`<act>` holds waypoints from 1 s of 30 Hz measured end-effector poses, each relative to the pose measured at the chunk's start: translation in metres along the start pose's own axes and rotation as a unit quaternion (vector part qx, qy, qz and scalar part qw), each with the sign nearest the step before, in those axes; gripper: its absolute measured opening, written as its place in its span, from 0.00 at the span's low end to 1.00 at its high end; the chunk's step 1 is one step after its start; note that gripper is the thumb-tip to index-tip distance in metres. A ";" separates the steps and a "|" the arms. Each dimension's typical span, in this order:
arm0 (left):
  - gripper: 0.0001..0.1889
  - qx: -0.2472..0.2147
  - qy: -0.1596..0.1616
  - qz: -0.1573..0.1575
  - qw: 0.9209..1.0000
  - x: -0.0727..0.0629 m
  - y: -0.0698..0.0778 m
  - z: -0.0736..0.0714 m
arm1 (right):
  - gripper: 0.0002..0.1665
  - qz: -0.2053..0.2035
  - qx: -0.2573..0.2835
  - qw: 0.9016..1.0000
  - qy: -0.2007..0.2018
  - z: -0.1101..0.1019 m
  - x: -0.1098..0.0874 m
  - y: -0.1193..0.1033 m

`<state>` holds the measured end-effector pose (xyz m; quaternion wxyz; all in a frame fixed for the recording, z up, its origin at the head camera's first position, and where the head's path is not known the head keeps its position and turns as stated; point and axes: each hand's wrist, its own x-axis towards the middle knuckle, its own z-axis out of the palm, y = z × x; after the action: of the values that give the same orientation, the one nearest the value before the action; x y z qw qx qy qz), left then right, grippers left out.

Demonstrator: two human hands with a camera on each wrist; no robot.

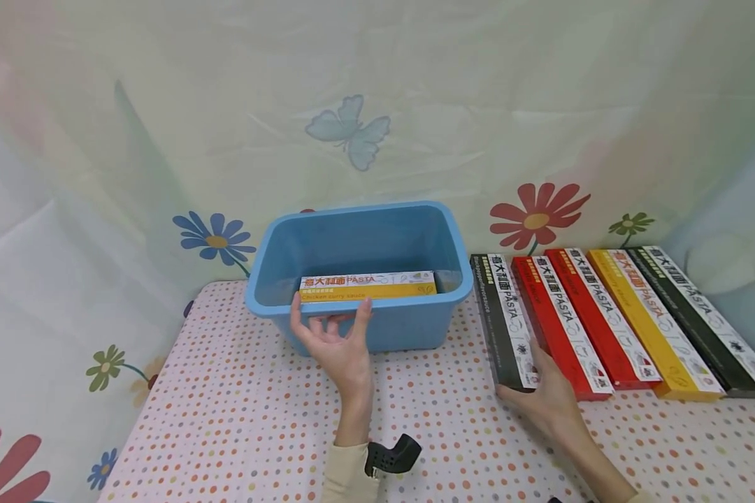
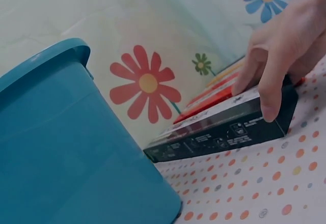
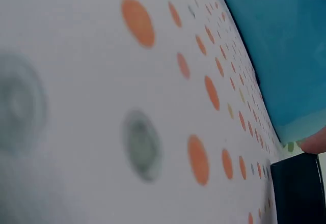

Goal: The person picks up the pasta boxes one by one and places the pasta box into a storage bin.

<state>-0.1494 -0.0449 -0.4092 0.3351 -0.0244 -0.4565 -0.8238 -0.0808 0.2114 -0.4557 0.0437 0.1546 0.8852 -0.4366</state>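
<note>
Lower right, the right hand point(image 1: 550, 397) grips a black box point(image 1: 503, 314) between thumb and fingers; mid-frame, the left hand point(image 1: 340, 353) holds a tub point(image 1: 409, 328).

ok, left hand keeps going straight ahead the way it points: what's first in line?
Front wall of the blue plastic bin, right at the rim. The left hand looks up against it, though exact contact is unclear. The chicken curry sauce pasta box sits beyond that wall.

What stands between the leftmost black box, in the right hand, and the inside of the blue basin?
Only the right wall of the blue basin: the black box is outside, to its right. Nothing else visible lies between them. A yellow box is inside, at the front.
</note>
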 end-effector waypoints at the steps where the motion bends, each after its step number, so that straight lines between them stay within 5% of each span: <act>1: 0.53 -0.002 0.000 0.000 1.000 0.000 0.000 0.000 | 0.70 0.006 0.010 1.000 0.002 0.000 0.000 0.001; 8: 0.52 -0.002 -0.002 0.005 1.000 0.000 0.000 0.001 | 0.71 0.028 0.071 0.996 0.038 0.006 -0.007 0.006; 20: 0.52 -0.008 -0.002 0.006 1.000 0.001 0.002 0.001 | 0.78 0.001 0.060 0.995 0.082 0.021 0.002 0.003; 30: 0.52 0.002 0.001 0.005 1.000 0.000 0.002 0.001 | 0.66 0.011 0.063 0.991 0.113 0.026 -0.001 0.003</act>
<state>-0.1487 -0.0453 -0.4071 0.3399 -0.0258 -0.4575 -0.8213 -0.0808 0.1925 -0.4735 -0.0618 0.2155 0.8531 -0.4711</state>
